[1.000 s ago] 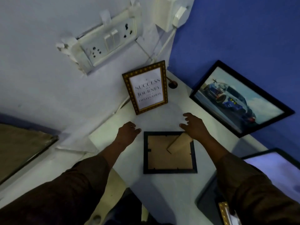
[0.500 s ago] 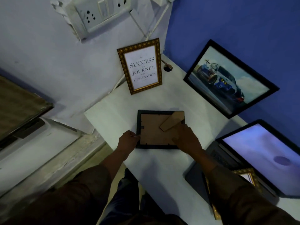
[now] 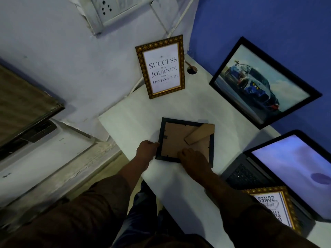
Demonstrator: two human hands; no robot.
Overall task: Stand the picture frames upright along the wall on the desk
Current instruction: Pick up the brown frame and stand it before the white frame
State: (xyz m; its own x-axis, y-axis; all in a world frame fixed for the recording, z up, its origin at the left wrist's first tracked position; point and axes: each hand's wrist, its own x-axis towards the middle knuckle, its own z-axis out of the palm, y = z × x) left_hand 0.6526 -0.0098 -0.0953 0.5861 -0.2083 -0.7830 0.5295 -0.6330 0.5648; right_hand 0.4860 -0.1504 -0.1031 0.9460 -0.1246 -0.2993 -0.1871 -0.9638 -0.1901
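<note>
A small black picture frame (image 3: 172, 135) lies face down on the white desk (image 3: 129, 126), its brown backing and folded-out stand showing. My left hand (image 3: 146, 149) grips its left edge. My right hand (image 3: 192, 157) rests on the frame's near right part, fingers curled on the backing. A gold frame with a "Success is a journey" print (image 3: 162, 68) stands upright against the white wall. A large black frame with a car picture (image 3: 259, 83) leans on the blue wall. Another gold frame (image 3: 274, 204) lies on the laptop at the lower right.
An open laptop (image 3: 295, 167) with a lit screen sits at the desk's right side. A cable hole (image 3: 192, 70) is in the desk's far corner. A switch-and-socket box (image 3: 107, 11) hangs on the white wall. Left of the desk stands a white appliance (image 3: 35, 158).
Both hands came back from the far side of the black frame to its near edge and took hold of it. The frame has turned slightly. The camera view tilted down.
</note>
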